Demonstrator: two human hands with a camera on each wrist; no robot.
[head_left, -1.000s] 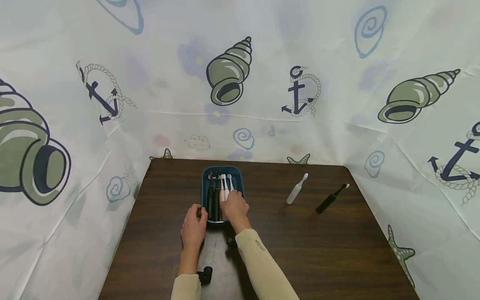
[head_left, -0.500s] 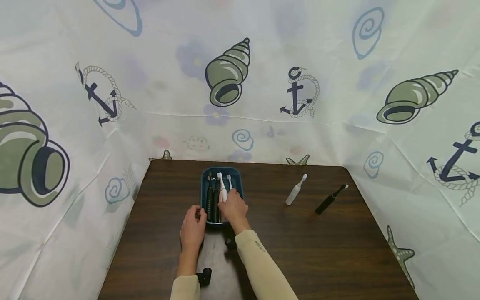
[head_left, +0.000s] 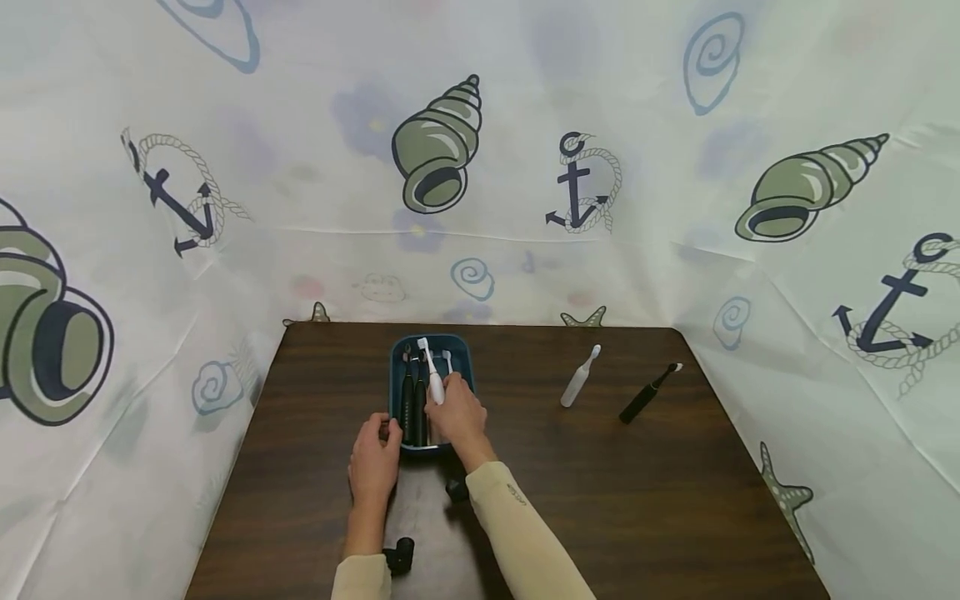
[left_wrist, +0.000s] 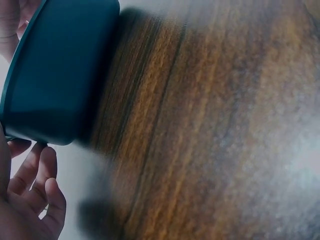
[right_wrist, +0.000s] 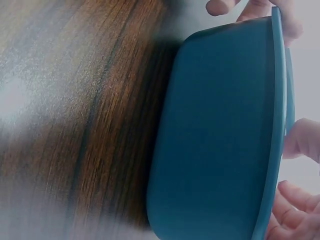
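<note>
The slim white electric toothbrush (head_left: 432, 377) sits in the right hand (head_left: 456, 415), pinched near its lower handle between thumb and fingers, its brush head tilted up and away over the far end of the deep teal plastic bin (head_left: 460, 360); the bin stands near the middle of the dark wood-grain table (head_left: 600, 483), with two black toothbrushes (head_left: 413, 398) lying lengthwise along its left side and another pale one (head_left: 447, 359) just visible beside the lifted brush. The left hand (head_left: 372, 461) rests against the bin's near left corner, fingers curled at the rim, steadying it; the wrist views show only the bin's outer wall (right_wrist: 220, 135) and fingertips at its edge (left_wrist: 40, 185). Well apart to the right, a translucent white toothbrush (head_left: 578, 379) and a black toothbrush with a white head (head_left: 646, 395) lie on the table. The pinch looks light and low on the handle, so the brush could pivot and slip back among the others; catching a neighbour's head might drag it along; if the left hand eased, the bin could skid.
</note>
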